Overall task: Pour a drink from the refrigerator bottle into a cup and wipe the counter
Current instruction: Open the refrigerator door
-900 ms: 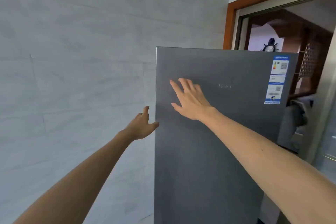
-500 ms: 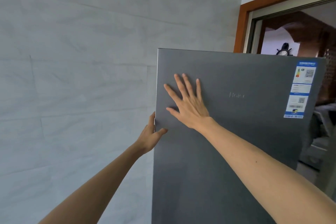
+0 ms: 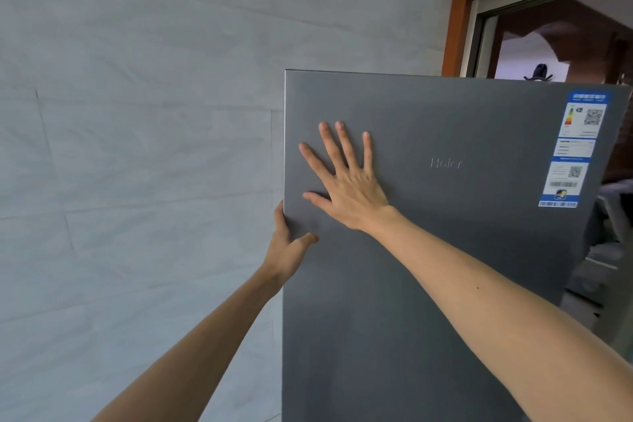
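The left hand [image 3: 286,250] has just closed around the refrigerator door [image 3: 445,250] edge while the right hand [image 3: 346,188] stays flat and spread on it, so opening should follow.

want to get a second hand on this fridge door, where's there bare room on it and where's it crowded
Free: the wide grey stretch of the refrigerator door between the right hand and the energy label, and the lower door below the forearm. Crowded: the door's left edge, where the left hand wraps around it, close under the flat right palm.

Pale grey tiled wall [image 3: 137,147]; brown wooden doorframe [image 3: 455,20] at right
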A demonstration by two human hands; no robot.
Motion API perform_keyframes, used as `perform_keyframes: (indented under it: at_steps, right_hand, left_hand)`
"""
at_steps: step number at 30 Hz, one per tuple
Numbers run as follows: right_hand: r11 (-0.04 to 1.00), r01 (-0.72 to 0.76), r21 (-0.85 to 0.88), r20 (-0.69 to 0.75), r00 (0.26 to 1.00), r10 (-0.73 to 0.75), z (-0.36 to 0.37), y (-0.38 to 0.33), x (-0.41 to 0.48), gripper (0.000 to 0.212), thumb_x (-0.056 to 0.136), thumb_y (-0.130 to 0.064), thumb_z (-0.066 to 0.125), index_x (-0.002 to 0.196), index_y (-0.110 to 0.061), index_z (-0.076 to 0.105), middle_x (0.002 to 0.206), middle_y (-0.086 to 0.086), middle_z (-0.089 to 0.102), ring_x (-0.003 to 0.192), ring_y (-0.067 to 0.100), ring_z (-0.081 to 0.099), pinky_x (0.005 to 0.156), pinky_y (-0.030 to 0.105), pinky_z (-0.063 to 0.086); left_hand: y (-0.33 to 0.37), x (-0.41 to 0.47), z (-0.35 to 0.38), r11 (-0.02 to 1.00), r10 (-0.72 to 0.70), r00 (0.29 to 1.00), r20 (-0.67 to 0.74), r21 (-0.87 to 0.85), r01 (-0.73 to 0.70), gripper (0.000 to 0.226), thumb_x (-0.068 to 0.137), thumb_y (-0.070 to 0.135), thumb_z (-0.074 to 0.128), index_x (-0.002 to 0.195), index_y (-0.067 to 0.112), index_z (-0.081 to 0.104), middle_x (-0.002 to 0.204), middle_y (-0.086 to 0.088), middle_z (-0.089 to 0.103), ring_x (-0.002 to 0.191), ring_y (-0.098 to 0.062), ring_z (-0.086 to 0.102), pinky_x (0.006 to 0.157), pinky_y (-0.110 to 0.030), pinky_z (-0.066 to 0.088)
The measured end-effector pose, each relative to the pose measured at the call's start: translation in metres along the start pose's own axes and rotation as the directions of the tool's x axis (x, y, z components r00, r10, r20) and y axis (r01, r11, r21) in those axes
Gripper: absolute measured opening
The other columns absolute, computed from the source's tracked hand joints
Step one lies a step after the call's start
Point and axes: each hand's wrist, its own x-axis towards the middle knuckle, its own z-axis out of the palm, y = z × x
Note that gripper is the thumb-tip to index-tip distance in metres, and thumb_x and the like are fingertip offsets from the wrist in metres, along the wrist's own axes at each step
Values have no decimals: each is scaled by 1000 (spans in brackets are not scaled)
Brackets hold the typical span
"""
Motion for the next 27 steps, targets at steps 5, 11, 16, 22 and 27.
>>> perform_keyframes:
  at_steps: [5, 11, 16, 22, 27]
  right_hand:
    - [1000, 0, -9, 9, 1000, 0, 0, 0, 0, 84, 92, -66, 39, 158, -26, 7, 164, 17, -2, 150, 40, -4, 114, 69, -1]
    - [1000, -12, -5, 23, 1000, 12, -2, -4, -1, 84, 92, -64, 41, 158, -24, 7, 164, 18, -1, 150, 42, -4, 114, 70, 0]
    - [1000, -31, 6, 36, 999, 30, -6, -7, -2, 85, 92, -62, 44, 158, -23, 7, 164, 19, -2, 149, 42, -4, 114, 70, 1]
    - [999, -31, 8, 46, 998, 31, -13, -9, -5, 85, 93, -62, 42, 158, -23, 5, 164, 18, -3, 149, 42, -5, 113, 70, 1]
    - [999, -29, 20, 39, 999, 28, -29, -12, -13, 83, 92, -61, 42, 158, -23, 8, 163, 19, -1, 149, 42, -3, 113, 70, 3]
  left_hand:
    - [2, -3, 3, 1000, -24, 999, -23, -5, 24, 74, 77, 9, 63, 136, 34, 27, 122, 20, 50, 112, 0, 54, 90, -31, 52]
    - [5, -5, 5, 999, -41, 999, -27, -18, 41, 75, 66, 16, 57, 135, 26, 28, 118, 13, 52, 107, -4, 55, 79, -27, 50]
    - [8, -6, 5, 999, -45, 998, -36, -25, 44, 70, 69, 13, 58, 132, 25, 29, 117, 10, 51, 103, -2, 54, 72, -21, 46]
    - [7, -11, 3, 999, -46, 998, -30, -21, 46, 71, 71, 14, 60, 134, 23, 28, 121, 6, 51, 109, -10, 56, 74, -24, 48]
    - [5, -27, -4, 1000, -22, 1000, 1, 5, 22, 70, 87, 2, 61, 143, 25, 25, 125, 10, 52, 110, 0, 56, 75, -17, 49]
